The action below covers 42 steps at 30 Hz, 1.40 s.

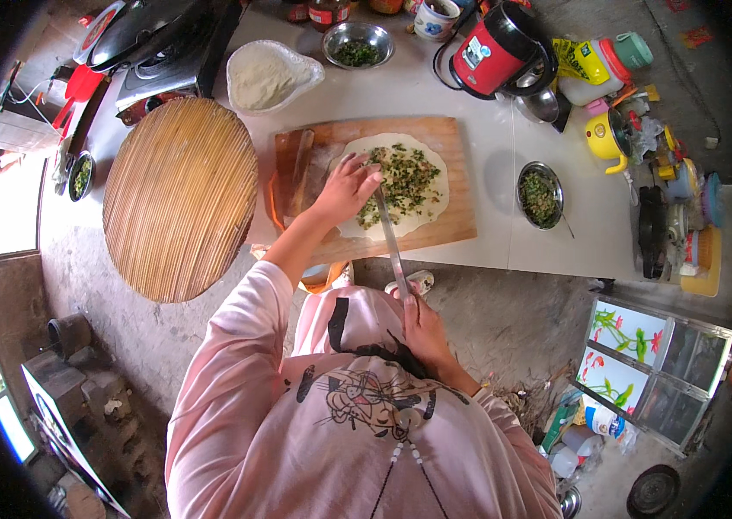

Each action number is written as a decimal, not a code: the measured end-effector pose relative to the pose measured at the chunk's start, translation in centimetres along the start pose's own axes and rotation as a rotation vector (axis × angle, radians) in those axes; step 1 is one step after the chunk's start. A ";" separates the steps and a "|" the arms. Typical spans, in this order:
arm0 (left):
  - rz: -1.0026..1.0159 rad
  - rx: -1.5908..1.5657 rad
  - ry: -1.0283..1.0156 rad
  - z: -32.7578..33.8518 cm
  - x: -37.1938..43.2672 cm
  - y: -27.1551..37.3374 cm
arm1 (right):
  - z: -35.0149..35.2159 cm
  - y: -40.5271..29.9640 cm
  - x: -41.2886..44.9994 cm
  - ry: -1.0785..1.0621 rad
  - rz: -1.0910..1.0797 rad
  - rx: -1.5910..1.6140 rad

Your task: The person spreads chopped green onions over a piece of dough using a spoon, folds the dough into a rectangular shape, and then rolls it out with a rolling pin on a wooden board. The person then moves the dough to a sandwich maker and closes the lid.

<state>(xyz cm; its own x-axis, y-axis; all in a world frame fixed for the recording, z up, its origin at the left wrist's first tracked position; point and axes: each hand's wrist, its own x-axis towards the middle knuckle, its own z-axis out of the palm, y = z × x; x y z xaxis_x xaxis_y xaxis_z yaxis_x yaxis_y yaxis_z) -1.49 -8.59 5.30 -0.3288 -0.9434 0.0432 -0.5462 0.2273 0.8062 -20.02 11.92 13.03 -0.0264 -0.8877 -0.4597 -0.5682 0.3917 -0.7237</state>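
My right hand (427,327) grips one end of a long, flat metal blade (388,227), close to my body. The blade reaches away over a thin round sheet of dough (434,214). Chopped greens mixed with small brownish bits (405,178) are spread on the dough. My left hand (349,185) is over the dough's left side, fingers apart, beside the blade's far end; whether it touches the blade is hard to tell. Under the dough lies a wooden board (460,175), with a wooden rolling pin (303,159) along its left side.
Left of the board is a large round reed mat (181,201). A bowl of flour (265,78) and a metal bowl of greens (357,47) stand behind. To the right are a bowl of filling (539,194) with a utensil, and a red electric kettle (486,52).
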 end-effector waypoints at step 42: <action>-0.016 0.302 -0.185 3.4 -1.0 1.4 | 4.6 8.4 0.3 0.289 -0.257 -0.160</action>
<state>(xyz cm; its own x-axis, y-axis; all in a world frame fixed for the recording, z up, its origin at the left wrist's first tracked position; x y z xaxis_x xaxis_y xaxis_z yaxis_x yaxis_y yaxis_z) -4.56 -6.54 4.39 -0.4374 -0.8939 -0.0983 -0.7465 0.2999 0.5940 -21.02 16.08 4.45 -0.0835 -0.9920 -0.0946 -0.7067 0.1259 -0.6962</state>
